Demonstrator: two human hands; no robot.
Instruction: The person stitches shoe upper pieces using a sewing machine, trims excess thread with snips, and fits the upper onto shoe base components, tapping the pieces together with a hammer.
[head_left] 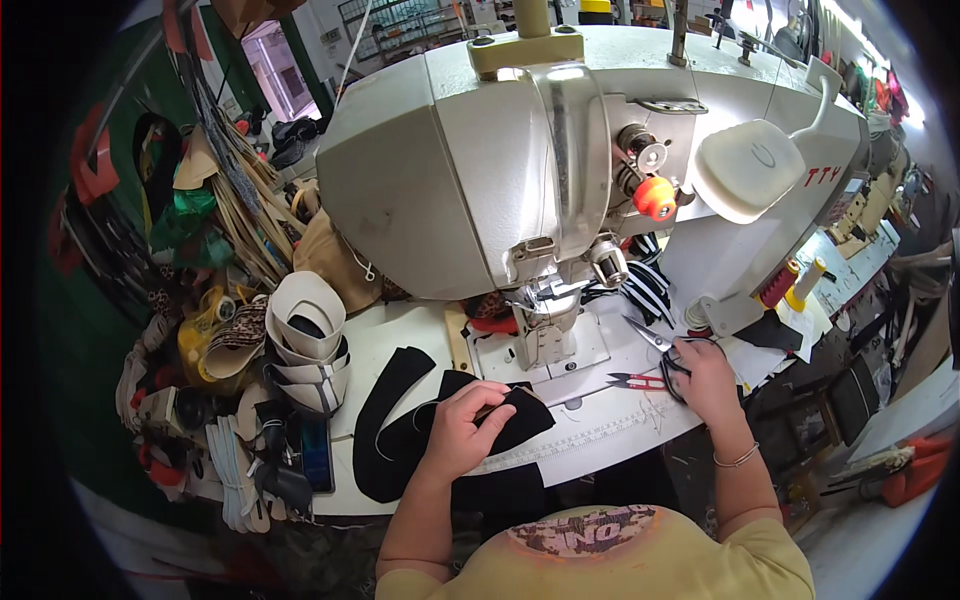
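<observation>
- Basically, the black fabric piece (528, 422) sits on the near part of the white worktable (640, 448), in front of the sewing machine (470, 180), partly under the left hand (465, 428).
- Left hand: thumb and fingertips pinching its upper edge. Small grip area, so a tug could skew it or slip it free.
- Curved black strip (378, 465) lies just left of it, near the front edge. A sleeve or forearm catching it could drag it off.
- Right hand (706, 382): fingers curled round the black handles of the scissors (652, 338); can't tell if they're through the loops. Blades point away from the body, toward the machine bed.
- Red-handled thread snips (640, 382) lie right beside the scissors handles. Snag risk: lifting one could pull the other along or prick a finger.
- Striped fabric (650, 290) is near the scissor tips; a careless forward push could nick it.
- Room: bare strip of table between the hands, over the printed ruler scale (580, 438). Front edge curves close to the body, little margin.
- Left side tight: stacked white curved pieces (305, 320) and clutter. Right side: thread cones (778, 283) could topple from an elbow swing.
</observation>
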